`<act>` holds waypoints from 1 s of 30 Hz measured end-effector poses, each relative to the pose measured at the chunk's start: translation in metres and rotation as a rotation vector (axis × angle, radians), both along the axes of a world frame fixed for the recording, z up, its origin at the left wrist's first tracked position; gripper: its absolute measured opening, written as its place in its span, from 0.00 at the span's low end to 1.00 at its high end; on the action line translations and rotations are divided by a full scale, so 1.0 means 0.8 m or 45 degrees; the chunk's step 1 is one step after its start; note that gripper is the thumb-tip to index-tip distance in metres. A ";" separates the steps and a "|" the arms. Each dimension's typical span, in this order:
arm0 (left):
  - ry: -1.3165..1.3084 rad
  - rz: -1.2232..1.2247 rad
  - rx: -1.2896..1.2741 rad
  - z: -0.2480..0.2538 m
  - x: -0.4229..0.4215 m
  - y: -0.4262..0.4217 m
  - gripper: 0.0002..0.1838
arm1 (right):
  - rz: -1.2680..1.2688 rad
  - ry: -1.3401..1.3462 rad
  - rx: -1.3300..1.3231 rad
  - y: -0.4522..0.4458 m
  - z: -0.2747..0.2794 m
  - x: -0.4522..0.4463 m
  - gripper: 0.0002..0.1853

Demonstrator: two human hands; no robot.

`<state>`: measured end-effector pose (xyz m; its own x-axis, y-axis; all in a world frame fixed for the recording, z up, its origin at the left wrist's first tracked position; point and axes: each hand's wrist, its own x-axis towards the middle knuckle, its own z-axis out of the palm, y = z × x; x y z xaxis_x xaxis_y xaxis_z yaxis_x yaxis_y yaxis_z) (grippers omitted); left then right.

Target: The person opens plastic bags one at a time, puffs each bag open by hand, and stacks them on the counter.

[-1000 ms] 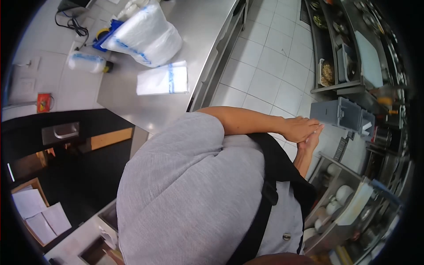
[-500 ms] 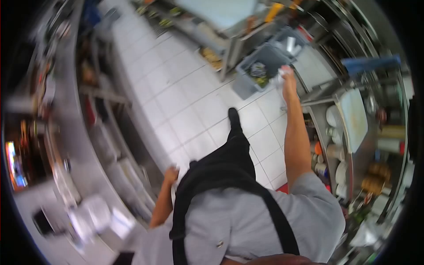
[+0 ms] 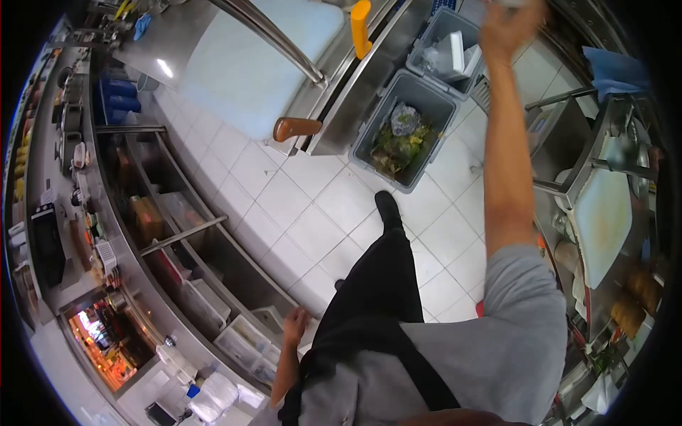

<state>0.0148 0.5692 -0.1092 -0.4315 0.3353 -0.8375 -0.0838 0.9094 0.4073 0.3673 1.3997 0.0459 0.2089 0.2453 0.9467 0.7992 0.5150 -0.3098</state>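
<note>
The right arm extends forward. The right hand (image 3: 509,32) is at the top of the view, with a pale item (image 3: 510,3) at its fingers; the frame edge cuts off the item, so whether the hand grips it cannot be told. Hand and item appear just to the right of the far bin (image 3: 442,25), which holds white containers (image 3: 455,54) and clear plastic. The near bin (image 3: 442,113) adjoins it on the tiled floor (image 3: 312,192) and contains greens (image 3: 406,148) and a crumpled wrap (image 3: 405,119). The left hand (image 3: 295,326) hangs low beside the steel shelves (image 3: 186,234); whether its fingers are open or closed cannot be told.
</note>
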 end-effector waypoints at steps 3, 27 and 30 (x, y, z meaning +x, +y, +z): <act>0.042 -0.040 0.142 0.034 0.017 0.126 0.21 | -0.144 -0.705 -1.473 -0.014 -0.477 0.159 0.18; 0.445 0.636 0.634 0.035 0.191 -0.426 0.21 | 0.793 -0.417 -2.699 -0.736 -0.362 -0.011 0.09; 0.431 0.976 0.672 0.065 0.208 -0.521 0.18 | 1.114 -0.807 -2.531 -0.804 -0.352 -0.128 0.12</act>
<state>0.1809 0.1524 -0.0574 -0.8769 0.1599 -0.4533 -0.3782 0.3523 0.8560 0.2646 0.7569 -0.2359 -0.5746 0.4937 -0.6527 0.7941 0.1435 -0.5905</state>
